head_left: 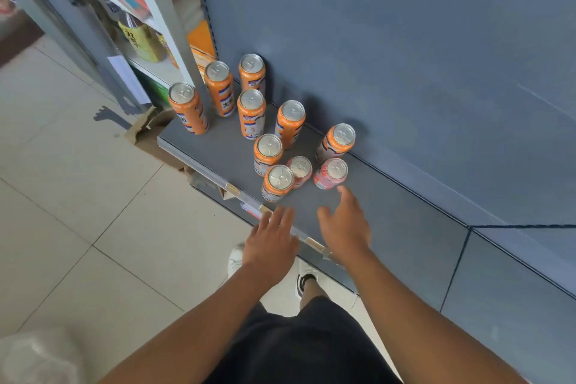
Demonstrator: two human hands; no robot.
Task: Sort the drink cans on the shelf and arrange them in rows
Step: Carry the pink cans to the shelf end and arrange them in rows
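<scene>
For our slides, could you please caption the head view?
Open left hand and right hand hover near eight orange cans and two pink cans upright on a grey shelf.

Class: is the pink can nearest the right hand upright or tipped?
Upright: the pink can stands on the shelf, silver lid facing up.

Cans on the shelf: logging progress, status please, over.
Both open, empty: left hand, right hand. Eight orange cans and two pink cans upright, mixed, no rows yet. Nothing blocks the reach.
</scene>
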